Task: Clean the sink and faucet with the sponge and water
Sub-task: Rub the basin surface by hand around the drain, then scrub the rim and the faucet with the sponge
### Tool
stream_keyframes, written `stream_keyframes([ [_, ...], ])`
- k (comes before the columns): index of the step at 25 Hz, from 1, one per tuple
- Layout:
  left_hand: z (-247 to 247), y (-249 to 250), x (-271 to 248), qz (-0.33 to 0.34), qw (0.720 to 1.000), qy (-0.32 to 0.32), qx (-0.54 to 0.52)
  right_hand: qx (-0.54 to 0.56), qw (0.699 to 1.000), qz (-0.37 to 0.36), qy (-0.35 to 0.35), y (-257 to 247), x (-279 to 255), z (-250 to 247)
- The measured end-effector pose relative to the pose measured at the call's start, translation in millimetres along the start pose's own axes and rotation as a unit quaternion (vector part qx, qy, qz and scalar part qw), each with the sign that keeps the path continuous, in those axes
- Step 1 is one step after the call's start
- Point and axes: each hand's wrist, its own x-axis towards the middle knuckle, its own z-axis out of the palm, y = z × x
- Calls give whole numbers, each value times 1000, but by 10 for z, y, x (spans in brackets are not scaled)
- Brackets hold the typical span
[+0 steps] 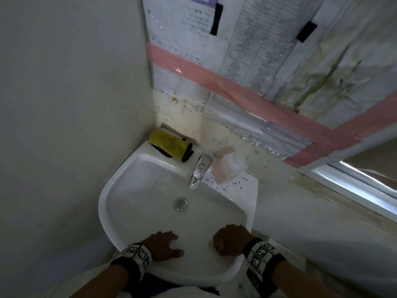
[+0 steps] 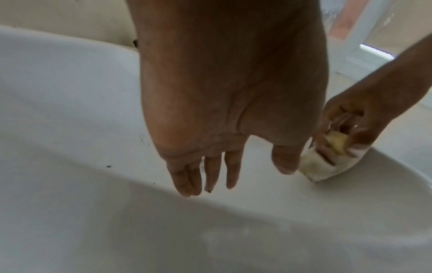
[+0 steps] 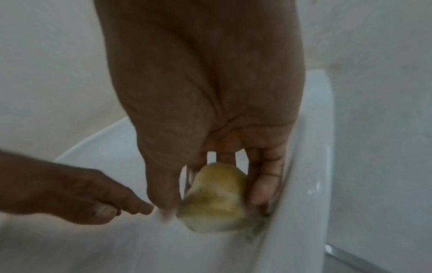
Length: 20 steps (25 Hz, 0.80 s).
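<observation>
We see the white sink (image 1: 120, 186) filling the view, its long axis running 9 to 3 o'clock. The faucet (image 1: 198, 174) stands at 12 o'clock on the rim, spout pointing toward 6, over the drain (image 1: 181, 204). Our left hand (image 1: 165, 245) lies at 6 o'clock inside the basin, fingers straight and loosely spread. Our right hand (image 1: 231, 240), at 5 o'clock, pinches the yellow sponge (image 3: 216, 199) against the basin wall; which way its long axis runs is unclear.

A yellowish, soapy sponge (image 3: 216, 199) is sitting squeezed against the near inner wall of the white sink (image 1: 137, 168), well apart from the chrome faucet (image 1: 198, 173) standing at the sink's back rim.
</observation>
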Motion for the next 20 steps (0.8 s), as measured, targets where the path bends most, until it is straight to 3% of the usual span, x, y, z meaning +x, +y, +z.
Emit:
stream_keyframes([
  [2, -39, 39, 47, -1, 998, 53, -26, 152, 988, -1, 16, 90, 12, -41],
  [4, -197, 58, 78, 19, 990, 120, -69, 299, 952, 3, 71, 199, 93, -62],
  [6, -402, 139, 59, 86, 957, 239, -142, 495, 865, -15, 81, 214, 218, -55],
  [8, -641, 308, -29, 157, 896, 350, -225, 609, 785, 23, 111, 71, 274, -198],
  [11, -1029, 589, -221, 128, 870, 377, -291, 743, 652, 100, 113, -174, 436, -389],
  [14, -1261, 724, -276, 119, 853, 406, -305, 847, 515, 102, 86, -379, 638, -536],
  [18, -1421, 803, -275, 151, 865, 365, -308, 898, 423, 86, 84, -523, 756, -627],
  [20, -1467, 792, -281, 161, 878, 349, -284, 909, 402, 71, 83, -551, 792, -607],
])
